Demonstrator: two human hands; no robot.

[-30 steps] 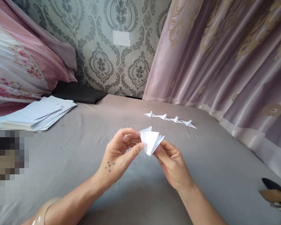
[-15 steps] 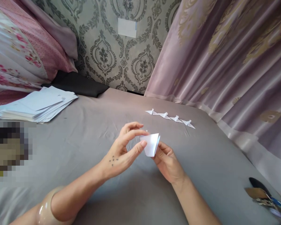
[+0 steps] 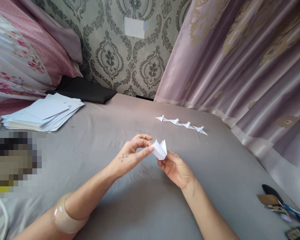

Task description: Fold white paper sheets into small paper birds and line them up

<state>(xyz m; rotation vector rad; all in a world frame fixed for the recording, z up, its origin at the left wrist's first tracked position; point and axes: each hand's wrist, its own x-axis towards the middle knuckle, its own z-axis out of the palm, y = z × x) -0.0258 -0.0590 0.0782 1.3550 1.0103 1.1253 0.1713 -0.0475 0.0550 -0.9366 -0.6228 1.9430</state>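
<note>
A small white folded paper (image 3: 160, 151) is held up over the grey sheet, with two pointed flaps standing upward. My left hand (image 3: 133, 153) pinches its left edge between thumb and fingers. From the right, my right hand (image 3: 176, 168) grips its lower right side, thumb and fingertips closed on it. Beyond the hands, several folded paper birds (image 3: 176, 122) lie in a slanting row on the sheet.
At the left back is a stack of white paper (image 3: 43, 113) beside a folded black cloth (image 3: 83, 90). Keys with a brown tag (image 3: 268, 200) lie at the right edge. Pink curtains (image 3: 215, 60) hang at the right, before a patterned wall (image 3: 110, 60).
The folded paper has turned and tilted, so its two points now show apart at the top. Both hands have shifted slightly with it, still holding on.
</note>
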